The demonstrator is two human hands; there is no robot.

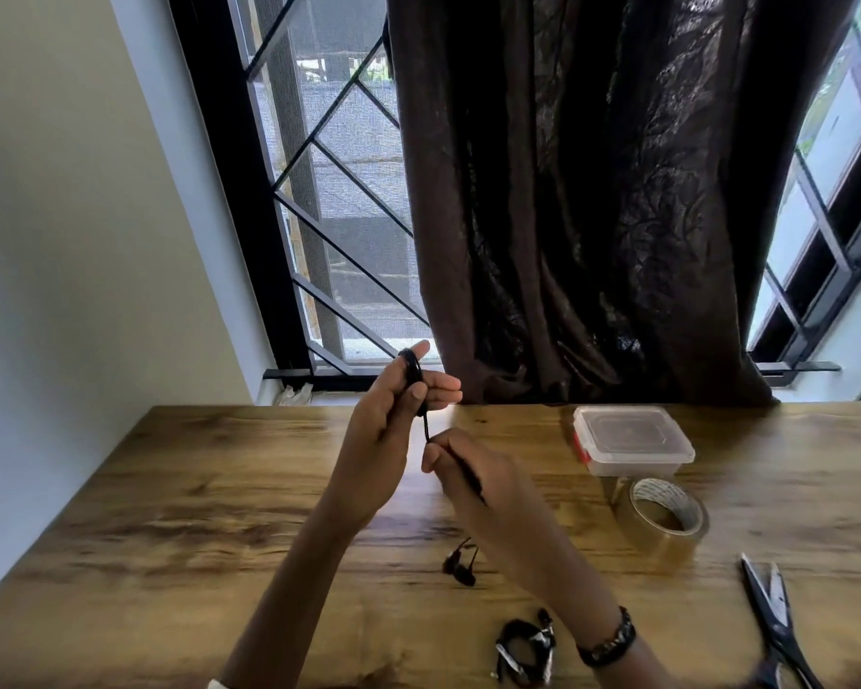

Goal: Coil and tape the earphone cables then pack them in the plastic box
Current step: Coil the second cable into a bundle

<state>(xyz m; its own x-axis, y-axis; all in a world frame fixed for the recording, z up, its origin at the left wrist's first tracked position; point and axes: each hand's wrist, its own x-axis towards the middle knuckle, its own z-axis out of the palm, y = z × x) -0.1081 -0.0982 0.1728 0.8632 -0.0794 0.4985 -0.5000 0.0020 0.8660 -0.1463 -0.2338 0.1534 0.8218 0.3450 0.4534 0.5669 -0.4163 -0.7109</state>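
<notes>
Left hand [393, 415] holds cable [412, 372] loops wound around its fingers, above the bench [170, 489]; right hand [473, 482] pinches the free end. Slack tension could let loops slip off; dangling earbuds [461, 569] may snag.

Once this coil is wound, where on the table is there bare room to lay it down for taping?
The left part of the table, from its left edge to the left hand, is bare. So is the strip between the earbuds and tape roll. Crowded: the right side, with plastic box, scissors and the taped coil.
</notes>
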